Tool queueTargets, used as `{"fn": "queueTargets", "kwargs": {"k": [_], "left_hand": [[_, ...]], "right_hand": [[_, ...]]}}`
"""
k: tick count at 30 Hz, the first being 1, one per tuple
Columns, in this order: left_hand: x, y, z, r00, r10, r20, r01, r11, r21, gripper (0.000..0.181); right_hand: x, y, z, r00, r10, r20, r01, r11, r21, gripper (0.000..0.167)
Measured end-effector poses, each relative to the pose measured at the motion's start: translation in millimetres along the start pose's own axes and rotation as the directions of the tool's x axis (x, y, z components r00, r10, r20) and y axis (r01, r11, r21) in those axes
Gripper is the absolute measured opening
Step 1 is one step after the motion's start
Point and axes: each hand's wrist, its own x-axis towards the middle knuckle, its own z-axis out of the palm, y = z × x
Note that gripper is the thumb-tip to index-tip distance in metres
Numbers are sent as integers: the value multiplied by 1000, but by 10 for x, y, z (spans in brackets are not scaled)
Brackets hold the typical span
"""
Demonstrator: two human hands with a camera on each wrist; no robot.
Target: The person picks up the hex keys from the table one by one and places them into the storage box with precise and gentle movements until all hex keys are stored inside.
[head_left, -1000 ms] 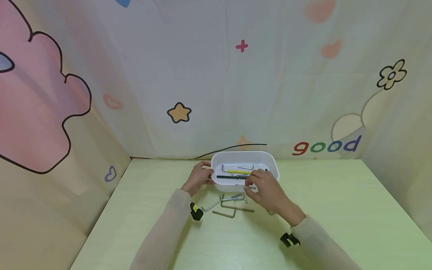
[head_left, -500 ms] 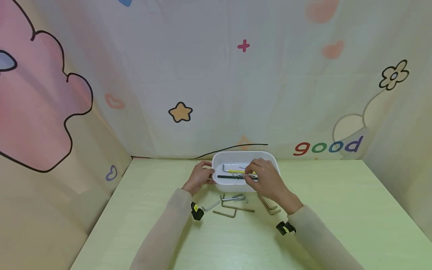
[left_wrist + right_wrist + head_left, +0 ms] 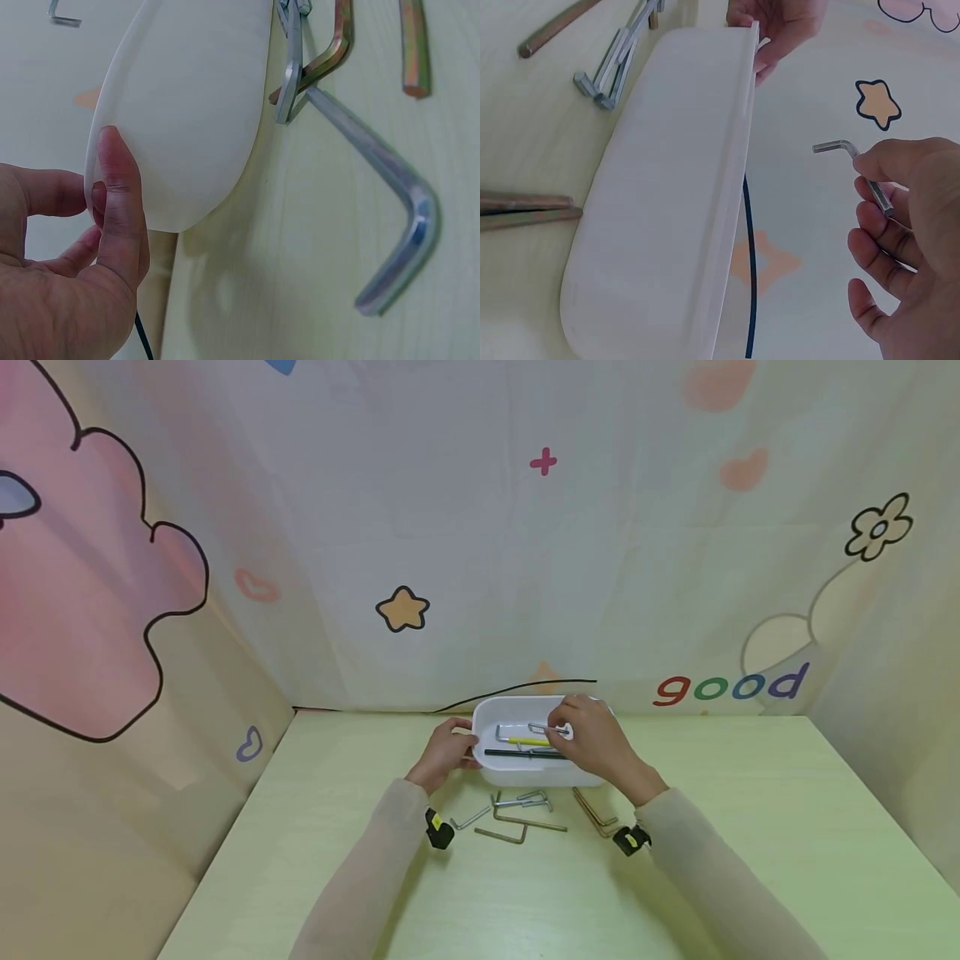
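White, smooth-walled tub (image 3: 536,775), oblong and round-cornered, stands on a pale wood-grain bench (image 3: 525,902). Left-hand grip (image 3: 441,753): pinches the rim at the tub's left end, digits on both sides of the wall. Right-hand grip (image 3: 596,739): pinches a silver hex key (image 3: 850,148), L-shaped, above the tub. Interior contents, shown by the head view only: yellow rod (image 3: 528,742), black rod (image 3: 525,754), silver pieces; both wrist views give just the outer wall. Before the tub lie brass-toned hex keys (image 3: 528,823) and loose silver hex keys (image 3: 409,199); the left wrist view alone resolves their flat facets and smooth bends. Backdrop: printed fabric curtain (image 3: 480,543), lightly creased.
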Motion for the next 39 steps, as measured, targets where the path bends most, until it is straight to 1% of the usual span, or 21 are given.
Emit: {"fn": "queueTargets", "kwargs": {"k": [3, 8, 15, 19, 23, 28, 33, 39], "left_hand": [[1, -5, 3, 1000, 4, -2, -4, 1000, -3, 38], [0, -8, 13, 1000, 1, -3, -2, 1000, -6, 38], [5, -21, 20, 1000, 4, -6, -4, 1000, -6, 36], [-11, -3, 16, 1000, 5, 0, -5, 1000, -11, 38], [-30, 22, 5, 1000, 14, -3, -14, 1000, -10, 39], [-20, 16, -4, 1000, 15, -4, -15, 1000, -7, 39], [-11, -2, 1, 1000, 15, -5, -15, 1000, -4, 39], [-17, -1, 8, 1000, 18, 1, -18, 1000, -9, 38]], "right_hand": [[45, 50, 11, 1000, 11, 24, -11, 1000, -4, 9], [141, 127, 50, 998, 24, 64, -21, 999, -45, 10], [256, 156, 53, 992, 33, 119, -24, 997, -75, 14], [327, 181, 43, 985, 49, 168, -34, 996, -86, 15], [407, 205, 50, 967, 77, 241, -53, 993, -104, 15], [492, 233, 82, 943, 106, 315, -72, 990, -118, 16], [542, 275, 161, 920, 140, 367, -100, 987, -127, 18], [597, 310, 245, 887, 199, 417, -165, 979, -117, 20]]}}
